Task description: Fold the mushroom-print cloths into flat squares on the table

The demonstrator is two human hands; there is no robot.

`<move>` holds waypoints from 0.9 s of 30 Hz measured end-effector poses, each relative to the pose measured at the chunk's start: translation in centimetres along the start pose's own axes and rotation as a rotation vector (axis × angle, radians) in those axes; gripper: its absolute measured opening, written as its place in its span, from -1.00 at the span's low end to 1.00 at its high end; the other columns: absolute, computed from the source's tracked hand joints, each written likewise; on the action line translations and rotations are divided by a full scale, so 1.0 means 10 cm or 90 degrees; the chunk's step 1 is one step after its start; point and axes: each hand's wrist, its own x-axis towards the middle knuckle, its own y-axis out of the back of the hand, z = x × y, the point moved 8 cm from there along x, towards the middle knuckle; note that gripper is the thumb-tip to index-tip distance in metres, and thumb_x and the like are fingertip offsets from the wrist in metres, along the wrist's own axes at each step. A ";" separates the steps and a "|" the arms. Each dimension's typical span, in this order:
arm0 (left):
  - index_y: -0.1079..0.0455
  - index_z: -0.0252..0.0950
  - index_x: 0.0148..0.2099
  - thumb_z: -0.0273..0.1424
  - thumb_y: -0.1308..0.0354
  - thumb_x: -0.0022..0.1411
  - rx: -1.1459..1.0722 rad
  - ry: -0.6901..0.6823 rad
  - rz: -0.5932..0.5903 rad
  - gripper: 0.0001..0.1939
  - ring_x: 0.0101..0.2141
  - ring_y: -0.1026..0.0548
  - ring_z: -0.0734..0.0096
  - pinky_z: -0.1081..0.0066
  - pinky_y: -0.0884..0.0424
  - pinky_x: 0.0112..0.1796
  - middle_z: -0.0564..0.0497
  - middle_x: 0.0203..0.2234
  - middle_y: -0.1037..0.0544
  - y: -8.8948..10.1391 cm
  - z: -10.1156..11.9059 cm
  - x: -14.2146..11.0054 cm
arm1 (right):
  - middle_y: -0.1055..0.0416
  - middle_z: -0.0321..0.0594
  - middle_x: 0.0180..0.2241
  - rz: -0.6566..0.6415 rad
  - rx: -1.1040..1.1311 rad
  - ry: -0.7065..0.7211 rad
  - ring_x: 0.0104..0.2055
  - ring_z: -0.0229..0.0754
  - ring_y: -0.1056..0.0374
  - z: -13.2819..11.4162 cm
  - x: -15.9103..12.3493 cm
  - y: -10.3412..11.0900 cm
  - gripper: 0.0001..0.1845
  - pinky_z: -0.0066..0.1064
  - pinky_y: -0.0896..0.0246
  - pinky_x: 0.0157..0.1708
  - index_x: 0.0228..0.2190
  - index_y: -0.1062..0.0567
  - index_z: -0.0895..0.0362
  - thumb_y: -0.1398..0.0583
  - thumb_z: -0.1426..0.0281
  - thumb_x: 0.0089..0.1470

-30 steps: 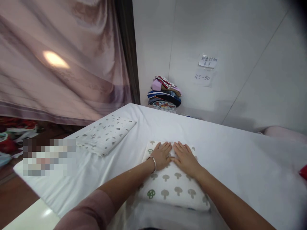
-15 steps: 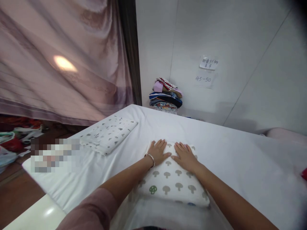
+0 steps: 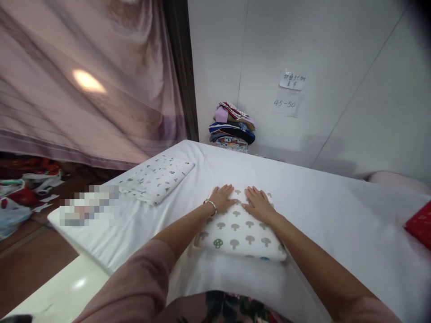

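A folded white cloth (image 3: 234, 229) printed with mushrooms, mostly grey with one green and one blue, lies in front of me. My left hand (image 3: 221, 198) rests palm down on its far left part, fingers stretched out; a bracelet circles that wrist. On the far right part, my right hand (image 3: 260, 204) lies flat too, fingers a little spread. The thumbs point toward each other with a gap between them. Under the near end of the cloth is some clear or whitish sheet (image 3: 235, 271), whose exact kind I cannot tell.
A second folded cloth (image 3: 161, 177) with small prints lies at left on the white-covered table (image 3: 319, 215). Beside it is a blurred-out patch. Folded fabrics (image 3: 232, 128) are stacked by the wall. A red item (image 3: 420, 224) sits at the right edge. A pink curtain (image 3: 101, 112) hangs left.
The view has shifted slightly, showing more of the red item and the flowered garment near me. Both hands stay flat on the mushroom cloth in nearly the same place.
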 end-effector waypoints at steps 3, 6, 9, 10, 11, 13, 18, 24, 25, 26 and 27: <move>-0.05 -0.29 0.19 -0.12 0.12 0.19 -0.050 0.043 0.088 -0.42 0.18 0.03 0.32 0.26 0.05 0.12 -0.06 0.19 -0.06 0.21 -0.19 -0.18 | 0.19 -0.15 0.23 0.106 0.055 -0.052 0.26 -0.09 0.41 0.13 -0.31 0.12 -0.30 -0.11 0.46 0.17 0.17 0.01 0.18 0.10 0.07 0.09; -0.13 -0.33 0.14 -0.14 0.09 0.18 -0.118 0.177 0.158 -0.45 0.08 -0.21 0.29 0.34 -0.13 0.04 -0.11 0.11 -0.21 0.33 -0.53 -0.54 | 0.12 -0.15 0.22 0.170 0.218 -0.169 0.24 -0.05 0.23 0.42 -0.74 0.07 -0.32 -0.11 0.18 0.14 0.16 -0.03 0.12 0.03 0.10 0.06; -0.17 -0.34 0.11 -0.10 0.10 0.16 -0.218 0.330 0.127 -0.44 -0.19 -0.44 0.30 0.38 -0.31 -0.16 -0.10 -0.10 -0.43 0.22 -0.78 -0.92 | -0.06 -0.17 0.15 0.156 0.396 -0.263 0.14 -0.07 -0.06 0.58 -1.07 -0.13 -0.33 -0.18 -0.09 0.04 0.16 -0.02 0.02 0.02 0.07 0.05; -0.20 -0.35 0.09 -0.08 0.11 0.16 -0.239 0.357 0.109 -0.44 -0.24 -0.46 0.31 0.39 -0.33 -0.21 -0.08 -0.18 -0.48 0.17 -0.79 -1.00 | -0.11 -0.17 0.13 0.146 0.425 -0.279 0.11 -0.08 -0.12 0.58 -1.13 -0.18 -0.32 -0.20 -0.13 0.02 0.16 -0.02 0.02 0.01 0.07 0.04; -0.23 -0.34 0.05 -0.06 0.12 0.16 -0.253 0.369 0.094 -0.45 -0.27 -0.47 0.30 0.39 -0.33 -0.24 -0.07 -0.25 -0.50 0.13 -0.76 -1.06 | -0.13 -0.16 0.12 0.140 0.438 -0.291 0.10 -0.08 -0.14 0.56 -1.17 -0.22 -0.31 -0.21 -0.14 0.01 0.16 -0.02 0.03 0.00 0.06 0.04; -0.31 -0.32 -0.05 -0.05 0.11 0.15 -0.255 0.357 0.076 -0.49 -0.30 -0.47 0.28 0.39 -0.32 -0.28 -0.05 -0.33 -0.52 0.09 -0.66 -1.09 | -0.14 -0.14 0.12 0.152 0.445 -0.315 0.10 -0.05 -0.13 0.51 -1.21 -0.25 -0.30 -0.19 -0.14 0.02 0.14 -0.06 0.06 -0.02 0.05 0.01; -0.34 -0.29 -0.15 -0.15 0.02 0.11 -0.291 0.314 0.088 -0.63 -0.31 -0.47 0.31 0.44 -0.31 -0.33 -0.04 -0.32 -0.53 0.13 -0.53 -0.95 | 0.01 -0.15 0.18 0.182 0.470 -0.328 0.19 0.00 0.04 0.34 -1.23 -0.33 -0.28 -0.14 -0.02 0.10 0.14 -0.08 0.09 -0.04 0.05 -0.01; -0.38 -0.29 -0.17 -0.12 0.04 0.12 -0.219 0.324 0.046 -0.61 -0.28 -0.47 0.26 0.41 -0.32 -0.31 -0.05 -0.32 -0.53 0.16 -0.67 -0.95 | 0.26 -0.14 0.24 0.127 0.300 -0.249 0.25 -0.01 0.29 0.13 -1.29 -0.18 -0.28 -0.12 0.14 0.15 0.16 -0.04 0.14 0.00 0.06 0.03; -0.35 -0.30 -0.12 -0.12 0.06 0.13 -0.202 0.322 0.054 -0.58 -0.26 -0.47 0.26 0.40 -0.33 -0.28 -0.07 -0.28 -0.52 0.17 -0.67 -0.97 | 0.29 -0.17 0.25 0.144 0.258 -0.219 0.25 -0.02 0.33 0.05 -1.29 -0.08 -0.30 -0.10 0.17 0.16 0.16 -0.03 0.12 0.02 0.08 0.05; -0.31 -0.32 -0.04 -0.12 0.08 0.15 -0.179 0.315 0.076 -0.55 -0.22 -0.46 0.25 0.38 -0.33 -0.24 -0.10 -0.21 -0.50 0.20 -0.64 -1.01 | 0.32 -0.21 0.25 0.160 0.214 -0.181 0.26 -0.03 0.37 -0.06 -1.28 0.03 -0.32 -0.08 0.23 0.17 0.17 0.00 0.10 0.04 0.10 0.08; -0.24 -0.33 0.04 -0.13 0.09 0.16 -0.148 0.299 0.111 -0.50 -0.15 -0.43 0.24 0.36 -0.31 -0.17 -0.13 -0.12 -0.45 0.25 -0.59 -1.04 | 0.34 -0.24 0.25 0.168 0.171 -0.135 0.26 -0.04 0.41 -0.19 -1.27 0.10 -0.33 -0.07 0.29 0.18 0.18 0.04 0.08 0.06 0.11 0.10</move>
